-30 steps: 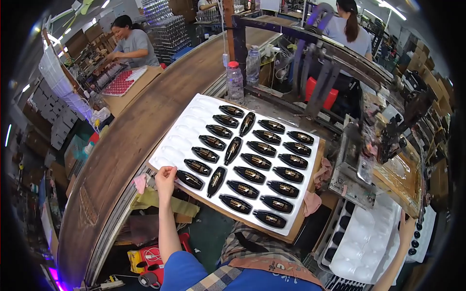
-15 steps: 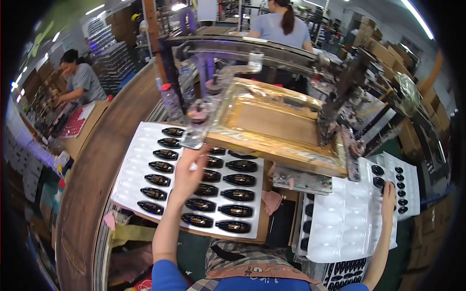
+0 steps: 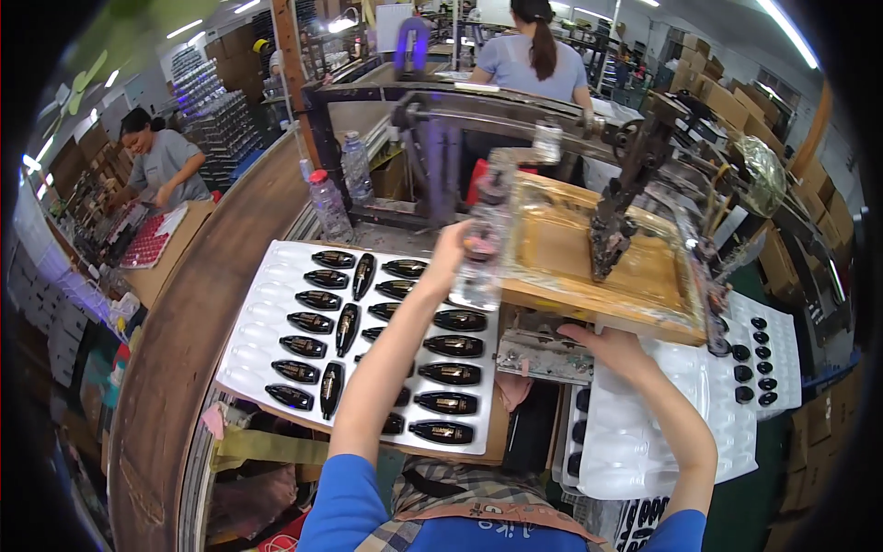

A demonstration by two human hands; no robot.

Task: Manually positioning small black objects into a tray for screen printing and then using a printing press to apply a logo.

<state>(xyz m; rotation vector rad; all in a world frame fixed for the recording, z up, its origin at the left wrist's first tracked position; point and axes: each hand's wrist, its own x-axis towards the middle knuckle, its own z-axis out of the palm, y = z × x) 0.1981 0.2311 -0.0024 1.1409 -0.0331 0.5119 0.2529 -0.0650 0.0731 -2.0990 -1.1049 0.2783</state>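
Observation:
My left hand (image 3: 448, 260) is closed on the clamp bracket (image 3: 480, 262) at the left side of a wooden-rimmed printing screen frame (image 3: 589, 299). Under the frame's front edge, my right hand (image 3: 612, 350) reaches over a metal fixture (image 3: 547, 354), fingers bent and their tips partly hidden; anything between them cannot be made out. Beneath my left forearm lies a white moulded tray (image 3: 241, 354) with rows of glossy black, tapered pieces (image 3: 448, 373) bearing gold print. Several are turned lengthwise between the rows. A second white tray (image 3: 635, 419) is under my right forearm.
Small black round pieces (image 3: 743, 373) sit at the right tray's far side. The press's dark metal arm (image 3: 616, 212) stands over the frame. Bottles (image 3: 328, 204) stand behind the left tray. A long brown bench (image 3: 175, 331) runs along the left. Co-workers sit farther off.
My left hand has moved right and away from me, with the screen frame shifting right too. My right hand has come left from the right tray's black pieces to the fixture under the frame.

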